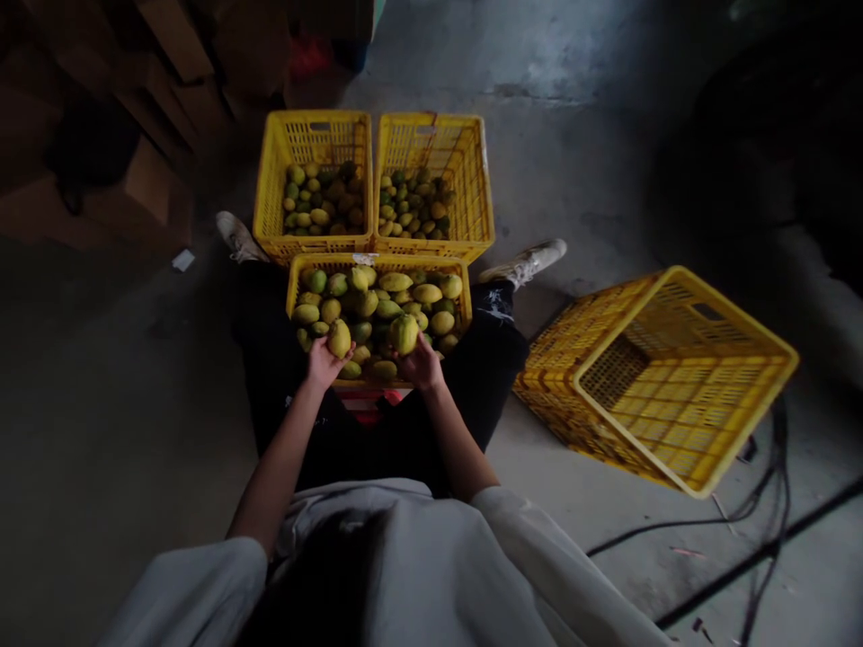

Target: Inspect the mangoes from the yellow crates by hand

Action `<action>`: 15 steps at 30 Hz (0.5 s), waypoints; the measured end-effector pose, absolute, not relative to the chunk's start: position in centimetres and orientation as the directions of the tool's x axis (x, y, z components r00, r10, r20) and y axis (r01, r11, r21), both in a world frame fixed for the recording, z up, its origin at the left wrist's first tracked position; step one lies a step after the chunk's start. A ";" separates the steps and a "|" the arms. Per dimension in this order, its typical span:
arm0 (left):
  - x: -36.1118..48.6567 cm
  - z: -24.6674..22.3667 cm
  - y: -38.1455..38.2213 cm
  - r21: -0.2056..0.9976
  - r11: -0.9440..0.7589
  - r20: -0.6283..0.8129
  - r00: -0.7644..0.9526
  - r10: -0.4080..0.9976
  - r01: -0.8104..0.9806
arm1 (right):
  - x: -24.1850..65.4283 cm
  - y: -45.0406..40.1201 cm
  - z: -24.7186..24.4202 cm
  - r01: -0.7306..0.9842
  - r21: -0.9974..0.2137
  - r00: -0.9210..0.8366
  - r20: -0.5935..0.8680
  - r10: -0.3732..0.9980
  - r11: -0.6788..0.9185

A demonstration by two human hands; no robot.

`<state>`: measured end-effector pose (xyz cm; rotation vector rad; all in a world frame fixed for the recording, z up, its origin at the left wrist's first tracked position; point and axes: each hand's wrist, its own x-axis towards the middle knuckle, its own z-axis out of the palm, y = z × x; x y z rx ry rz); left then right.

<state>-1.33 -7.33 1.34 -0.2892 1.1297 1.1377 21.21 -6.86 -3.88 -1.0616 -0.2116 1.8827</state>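
Note:
My left hand (326, 362) is wrapped round a yellow-green fruit (339, 338), over the near left part of a yellow crate (295, 288) full of similar fruit. To its right, my right hand (422, 361) holds a rounder, greener fruit (404, 333) above the same crate. The two held fruits are apart. Beyond the full crate, two more yellow crates stand side by side: the left one (268, 184) and the right one (477, 184) both have smaller green and yellow fruits at the bottom.
Stacked yellow crates (559, 395) lean at the right, the top one open towards me. Black cables (775, 539) run over the floor at the lower right. Cardboard boxes (141, 184) stand at the upper left. My shoes (529, 263) flank the crates.

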 end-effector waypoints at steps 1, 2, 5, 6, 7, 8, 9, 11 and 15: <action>-1.3 1.3 -7.3 0.341 0.455 -0.815 -0.018 0.579 -0.823 | 21.2 -6.8 -3.7 -0.688 -0.490 -0.172 -0.606 0.777 -0.535; -1.2 1.2 -7.4 0.347 0.460 -0.806 -0.010 0.591 -0.817 | 21.1 -6.8 -3.6 -0.741 -0.438 -0.145 -0.635 0.759 -0.509; -1.2 0.9 -7.6 0.374 0.474 -0.775 0.013 0.632 -0.797 | 21.0 -6.6 -3.4 -0.847 -0.329 -0.071 -0.710 0.700 -0.419; -1.2 0.7 -7.7 0.390 0.475 -0.762 0.013 0.647 -0.789 | 20.9 -6.6 -3.4 -0.857 -0.320 -0.059 -0.717 0.694 -0.403; -1.2 0.5 -7.9 0.407 0.478 -0.756 0.007 0.655 -0.778 | 20.9 -6.5 -3.5 -0.863 -0.315 -0.057 -0.717 0.695 -0.395; -1.3 0.3 -8.1 0.422 0.484 -0.756 -0.003 0.654 -0.766 | 20.9 -6.5 -3.6 -0.866 -0.313 -0.060 -0.709 0.703 -0.390; -1.3 0.1 -8.2 0.434 0.494 -0.762 -0.015 0.647 -0.753 | 20.9 -6.4 -3.7 -0.867 -0.314 -0.066 -0.696 0.715 -0.386; -1.4 -0.2 -8.4 0.447 0.517 -0.777 -0.030 0.629 -0.730 | 21.0 -6.4 -3.9 -0.871 -0.323 -0.067 -0.668 0.741 -0.370; -1.5 -0.7 -8.5 0.471 0.521 -0.754 -0.019 0.656 -0.712 | 21.1 -6.4 -4.0 -0.854 -0.359 -0.056 -0.657 0.752 -0.377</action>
